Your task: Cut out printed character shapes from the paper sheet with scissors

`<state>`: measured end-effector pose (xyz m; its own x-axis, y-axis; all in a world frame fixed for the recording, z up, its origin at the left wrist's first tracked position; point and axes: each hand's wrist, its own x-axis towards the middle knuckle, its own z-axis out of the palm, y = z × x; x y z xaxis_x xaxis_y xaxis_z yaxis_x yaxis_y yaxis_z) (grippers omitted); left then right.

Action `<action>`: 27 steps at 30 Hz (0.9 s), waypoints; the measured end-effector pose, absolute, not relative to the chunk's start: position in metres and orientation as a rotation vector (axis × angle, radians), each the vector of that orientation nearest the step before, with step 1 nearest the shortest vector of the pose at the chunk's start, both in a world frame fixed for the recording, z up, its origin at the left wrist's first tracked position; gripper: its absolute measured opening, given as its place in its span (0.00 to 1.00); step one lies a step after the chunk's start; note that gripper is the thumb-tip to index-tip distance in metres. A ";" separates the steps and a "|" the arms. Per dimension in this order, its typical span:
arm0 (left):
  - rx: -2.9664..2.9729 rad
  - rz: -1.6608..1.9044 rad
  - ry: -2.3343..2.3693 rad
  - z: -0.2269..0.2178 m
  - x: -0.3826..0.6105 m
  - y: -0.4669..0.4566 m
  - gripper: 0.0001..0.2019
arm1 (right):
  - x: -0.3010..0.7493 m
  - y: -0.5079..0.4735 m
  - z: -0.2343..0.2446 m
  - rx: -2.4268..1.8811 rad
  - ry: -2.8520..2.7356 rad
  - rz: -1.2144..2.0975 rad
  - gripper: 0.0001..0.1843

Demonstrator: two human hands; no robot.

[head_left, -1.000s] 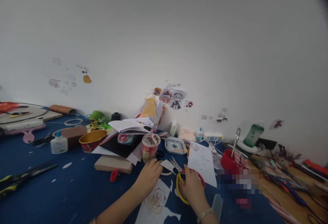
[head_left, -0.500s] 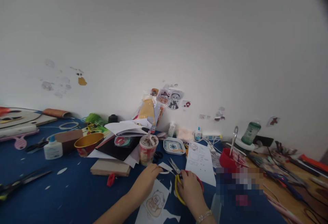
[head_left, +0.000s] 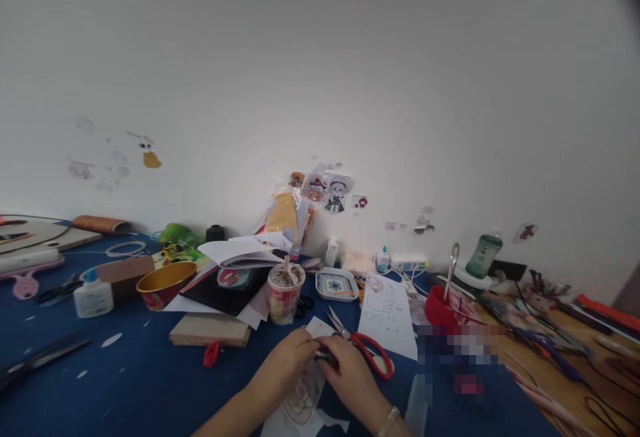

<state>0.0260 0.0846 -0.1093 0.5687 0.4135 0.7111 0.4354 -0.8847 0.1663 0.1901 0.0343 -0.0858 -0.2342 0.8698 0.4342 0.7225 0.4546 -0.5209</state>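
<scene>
My left hand point(head_left: 295, 352) and my right hand point(head_left: 345, 367) meet above a sheet with a printed cartoon figure point(head_left: 299, 405). Both sets of fingers are pinched together at the fingertips. What they hold is small and mostly hidden; a dark bit shows between them. Just right of my right hand lie scissors point(head_left: 370, 350), red-handled, blades pointing away and a little left. A white slip of paper point(head_left: 319, 326) sticks out beyond my fingers. Paper offcuts point(head_left: 333, 422) lie by the printed sheet.
Behind my hands stand a lidded cup with a straw point(head_left: 286, 294) and a patterned square dish point(head_left: 337, 284). A printed sheet point(head_left: 387, 317) lies right, near a red pot point(head_left: 443, 305). Left are papers point(head_left: 245, 248), a wooden block point(head_left: 210, 330), a gold bowl point(head_left: 167, 284) and glue point(head_left: 93, 297).
My right hand has let go of the scissors, which now lie on the table, and moved left to meet my left hand. The view has shifted slightly.
</scene>
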 end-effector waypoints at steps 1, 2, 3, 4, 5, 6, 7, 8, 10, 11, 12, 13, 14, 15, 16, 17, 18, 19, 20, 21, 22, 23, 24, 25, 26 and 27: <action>-2.742 -1.265 -0.739 -0.108 0.025 0.085 0.10 | 0.189 0.035 -0.087 -1.331 -2.000 0.280 0.14; -2.718 -1.296 -0.734 -0.107 0.024 0.085 0.10 | 0.188 0.036 -0.088 -1.353 -1.987 0.266 0.11; -2.686 -1.326 -0.733 -0.104 0.022 0.085 0.11 | 0.189 0.037 -0.089 -1.364 -1.979 0.252 0.10; -2.647 -1.350 -0.738 -0.101 0.019 0.085 0.11 | 0.189 0.038 -0.089 -1.363 -1.976 0.245 0.09; -2.608 -1.363 -0.745 -0.098 0.017 0.086 0.11 | 0.191 0.038 -0.089 -1.357 -1.973 0.239 0.09; -2.569 -1.368 -0.749 -0.094 0.014 0.086 0.11 | 0.192 0.039 -0.089 -1.349 -1.968 0.234 0.08; -2.535 -1.359 -0.751 -0.091 0.011 0.087 0.11 | 0.194 0.039 -0.089 -1.341 -1.962 0.230 0.07; -2.510 -1.332 -0.752 -0.089 0.008 0.088 0.11 | 0.195 0.039 -0.089 -1.333 -1.953 0.228 0.07; -2.469 -1.258 -0.763 -0.086 0.003 0.091 0.11 | 0.198 0.039 -0.088 -1.317 -1.929 0.228 0.06; -2.453 -1.223 -0.777 -0.086 0.001 0.092 0.11 | 0.199 0.038 -0.087 -1.305 -1.918 0.229 0.06; -2.437 -1.199 -0.795 -0.086 0.000 0.093 0.11 | 0.200 0.038 -0.087 -1.289 -1.908 0.230 0.06; -2.422 -1.191 -0.812 -0.087 -0.001 0.094 0.12 | 0.200 0.037 -0.086 -1.271 -1.899 0.233 0.06; -2.404 -1.205 -0.826 -0.088 -0.002 0.094 0.12 | 0.201 0.036 -0.086 -1.253 -1.888 0.235 0.05; -2.390 -1.228 -0.837 -0.089 -0.001 0.094 0.12 | 0.201 0.036 -0.086 -1.234 -1.878 0.239 0.06; -2.388 -1.247 -0.838 -0.088 -0.001 0.093 0.12 | 0.202 0.037 -0.086 -1.211 -1.870 0.244 0.06; -2.394 -1.262 -0.829 -0.088 0.000 0.092 0.12 | 0.203 0.037 -0.086 -1.183 -1.866 0.252 0.07; -2.407 -1.271 -0.812 -0.086 0.002 0.090 0.13 | 0.204 0.038 -0.086 -1.151 -1.865 0.261 0.08; -2.426 -1.274 -0.792 -0.084 0.003 0.087 0.12 | 0.205 0.039 -0.086 -1.118 -1.866 0.273 0.09; -2.447 -1.274 -0.771 -0.082 0.004 0.085 0.12 | 0.206 0.040 -0.086 -1.088 -1.869 0.285 0.10; -2.461 -1.274 -0.754 -0.079 0.005 0.082 0.11 | 0.206 0.040 -0.085 -1.066 -1.869 0.299 0.11; -2.463 -1.279 -0.746 -0.077 0.007 0.079 0.10 | 0.207 0.040 -0.084 -1.050 -1.860 0.306 0.10; -2.458 -1.280 -0.746 -0.074 0.008 0.076 0.09 | 0.207 0.039 -0.083 -1.043 -1.852 0.301 0.10; -2.448 -1.273 -0.739 -0.072 0.009 0.074 0.09 | 0.206 0.037 -0.081 -1.045 -1.849 0.286 0.09; -2.431 -1.256 -0.724 -0.071 0.010 0.071 0.08 | 0.205 0.034 -0.080 -1.052 -1.850 0.274 0.08; -2.413 -1.226 -0.694 -0.069 0.011 0.068 0.08 | 0.203 0.031 -0.078 -1.057 -1.855 0.269 0.08; -2.396 -1.184 -0.657 -0.068 0.012 0.066 0.08 | 0.201 0.028 -0.076 -1.058 -1.869 0.270 0.07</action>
